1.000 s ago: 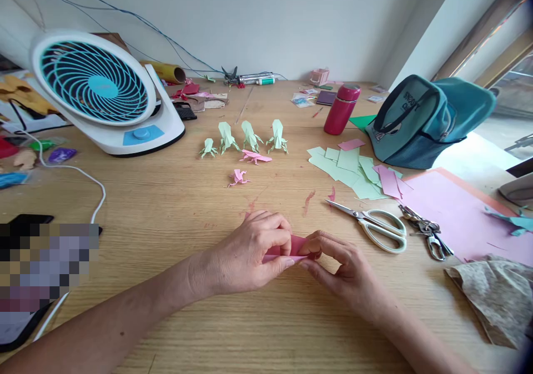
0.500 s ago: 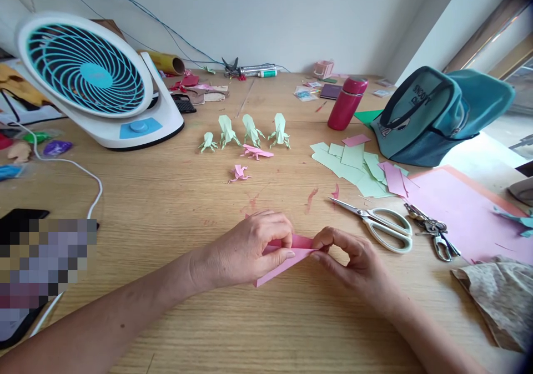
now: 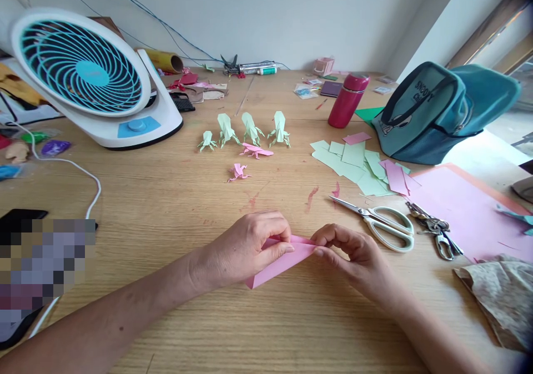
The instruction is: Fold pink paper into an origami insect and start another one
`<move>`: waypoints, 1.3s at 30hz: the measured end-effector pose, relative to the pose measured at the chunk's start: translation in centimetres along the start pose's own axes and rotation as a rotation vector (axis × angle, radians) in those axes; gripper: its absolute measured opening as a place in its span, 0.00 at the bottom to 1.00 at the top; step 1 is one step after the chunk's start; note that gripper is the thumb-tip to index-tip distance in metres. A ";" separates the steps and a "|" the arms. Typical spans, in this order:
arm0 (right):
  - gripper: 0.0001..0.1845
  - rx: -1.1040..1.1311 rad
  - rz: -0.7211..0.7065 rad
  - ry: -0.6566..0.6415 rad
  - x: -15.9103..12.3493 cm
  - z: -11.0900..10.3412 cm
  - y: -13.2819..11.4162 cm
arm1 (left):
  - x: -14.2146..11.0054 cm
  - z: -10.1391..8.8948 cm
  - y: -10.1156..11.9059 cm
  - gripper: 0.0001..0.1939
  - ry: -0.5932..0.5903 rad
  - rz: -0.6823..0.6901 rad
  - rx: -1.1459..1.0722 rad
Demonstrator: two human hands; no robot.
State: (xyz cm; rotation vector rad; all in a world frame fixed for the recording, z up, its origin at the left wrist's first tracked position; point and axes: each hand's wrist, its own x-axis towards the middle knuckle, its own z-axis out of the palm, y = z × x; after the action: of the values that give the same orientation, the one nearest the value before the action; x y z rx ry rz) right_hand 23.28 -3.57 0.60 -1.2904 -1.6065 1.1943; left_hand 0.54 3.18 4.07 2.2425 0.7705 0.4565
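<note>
A folded sheet of pink paper [image 3: 280,267] is held just above the tabletop between both hands. My left hand [image 3: 254,246] pinches its upper middle between thumb and fingers and hides part of the folds. At the paper's right-hand tip, my right hand [image 3: 350,254] is closed, thumb below and fingers above. Beyond the hands stand two pink folded-paper figures, one small [image 3: 239,172] and one long [image 3: 256,151]. Several pale green folded-paper figures [image 3: 225,128] form a row behind them. Scissors [image 3: 377,221] with white handles lie right of my right hand.
Green and pink paper scraps [image 3: 353,160] lie at the right, near a red flask [image 3: 348,101] and a teal bag [image 3: 433,116]. Keys [image 3: 435,230] rest beside a large pink sheet [image 3: 462,207]. A fan [image 3: 95,74] and a white cable [image 3: 94,191] occupy the left.
The pink paper has tilted so that more of its near face shows, and its upper flap sits lower. Both hands keep their pinch in nearly the same place.
</note>
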 end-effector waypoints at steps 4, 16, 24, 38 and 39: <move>0.12 0.065 0.024 0.038 0.0 0.1 0.3 | 0.0 -0.1 0.2 0.07 0.045 -0.033 0.064; 0.16 0.523 0.172 0.040 0.6 1.0 0.2 | -0.5 1.0 0.7 0.09 0.238 0.184 0.237; 0.15 0.618 0.234 0.040 0.7 0.9 -0.1 | -1.0 1.8 0.7 0.09 0.322 0.279 0.367; 0.13 0.890 0.300 0.067 0.5 1.4 -0.1 | -1.1 1.6 1.5 0.08 0.397 0.294 0.364; 0.12 0.886 0.300 0.073 0.5 1.4 0.0 | -1.1 1.6 1.6 0.09 0.399 0.293 0.366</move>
State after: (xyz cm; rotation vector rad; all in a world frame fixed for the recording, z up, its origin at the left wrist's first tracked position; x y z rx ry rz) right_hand 21.85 -3.39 0.23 -0.9610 -0.6630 1.7377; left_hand 1.12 0.73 4.02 2.6616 0.7716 0.9958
